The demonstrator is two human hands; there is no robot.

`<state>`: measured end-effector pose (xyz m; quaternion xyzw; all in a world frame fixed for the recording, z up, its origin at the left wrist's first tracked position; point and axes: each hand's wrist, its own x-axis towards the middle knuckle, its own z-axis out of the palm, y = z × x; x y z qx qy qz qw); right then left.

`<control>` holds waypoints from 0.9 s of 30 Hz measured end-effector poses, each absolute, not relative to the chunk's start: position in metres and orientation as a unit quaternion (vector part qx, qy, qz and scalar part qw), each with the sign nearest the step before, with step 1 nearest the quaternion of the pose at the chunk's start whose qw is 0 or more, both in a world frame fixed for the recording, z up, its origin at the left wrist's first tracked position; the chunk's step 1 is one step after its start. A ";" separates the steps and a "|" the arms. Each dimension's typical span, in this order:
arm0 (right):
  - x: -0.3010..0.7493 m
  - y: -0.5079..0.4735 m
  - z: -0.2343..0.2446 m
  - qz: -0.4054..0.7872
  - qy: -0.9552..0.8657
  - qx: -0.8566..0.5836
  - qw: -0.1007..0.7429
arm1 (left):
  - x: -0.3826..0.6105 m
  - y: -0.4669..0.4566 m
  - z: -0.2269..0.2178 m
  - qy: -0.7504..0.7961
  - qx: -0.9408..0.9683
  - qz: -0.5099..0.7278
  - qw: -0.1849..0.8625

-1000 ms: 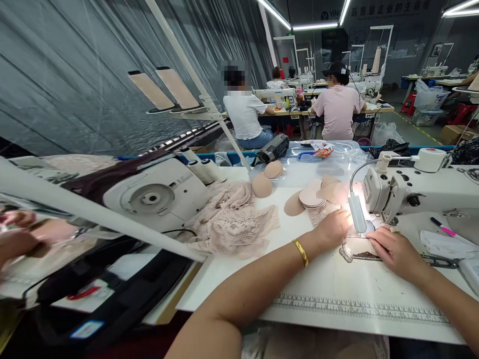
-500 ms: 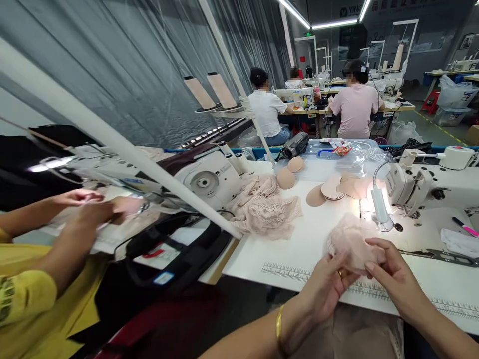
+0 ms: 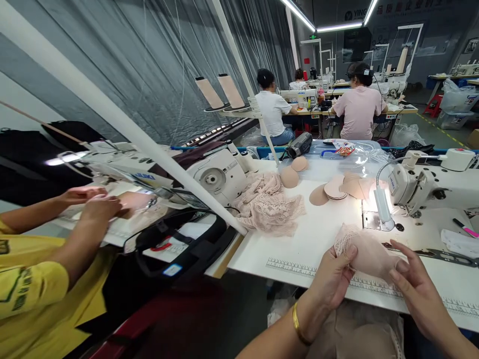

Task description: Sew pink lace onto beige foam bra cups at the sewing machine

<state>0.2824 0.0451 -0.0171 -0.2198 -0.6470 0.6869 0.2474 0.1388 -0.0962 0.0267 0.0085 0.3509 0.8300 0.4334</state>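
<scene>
- Curtain (image 3: 123,65), grey: hung in folds along the left side of the room.
- Bench (image 3: 254,252), white: a ruler strip (image 3: 292,267) is carried along its near edge.
- Co-worker in yellow (image 3: 37,279): seen at far left, both forearms reached over a neighbouring work surface.
- Sewing machine (image 3: 452,182), white: set at the right end of the bench, beyond the right hand.
- Plastic tray (image 3: 359,167), clear: laid along the bench's far side; a small red packet (image 3: 345,151) is borne on it.
- Lace fabric (image 3: 269,207), beige: heaped in loose folds on the bench, well to the left of the hands.
- Left hand (image 3: 333,279): the lace-edged end of the beige piece is pinched, thumb on top, fingers beneath.
- Right hand (image 3: 415,289): the opposite end is pinched lightly between thumb and fingers, with the index finger extended.
- Beige piece (image 3: 368,254), sheer and rounded, lace at its left end: held between both hands above the bench's near edge, the ruler strip partly covered by it.
- Thread cones (image 3: 209,93), two, beige: stood tilted on a stand at upper left.
- Lamp (image 3: 381,203), lit: hung on a bent neck before the machine's head.
- Cup pads (image 3: 336,188), beige: stacked and overlapped on the bench, left of the lamp.
- Bracelet (image 3: 297,324), gold-coloured: worn on the left wrist.
- Marker (image 3: 466,228), pink and dark: laid at far right, near white cloth.
</scene>
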 end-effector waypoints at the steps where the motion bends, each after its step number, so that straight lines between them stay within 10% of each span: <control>1: 0.280 0.046 -0.014 0.702 -0.632 -0.226 0.238 | 0.140 -0.096 0.027 0.363 0.021 0.822 0.438; 11: 0.277 0.040 -0.010 0.544 -0.698 -0.293 0.361 | 0.141 -0.094 0.014 0.493 0.037 0.811 0.312; 27: 0.288 0.050 -0.004 0.790 -0.518 -0.259 0.202 | 0.151 -0.083 0.020 0.200 -0.051 0.754 0.623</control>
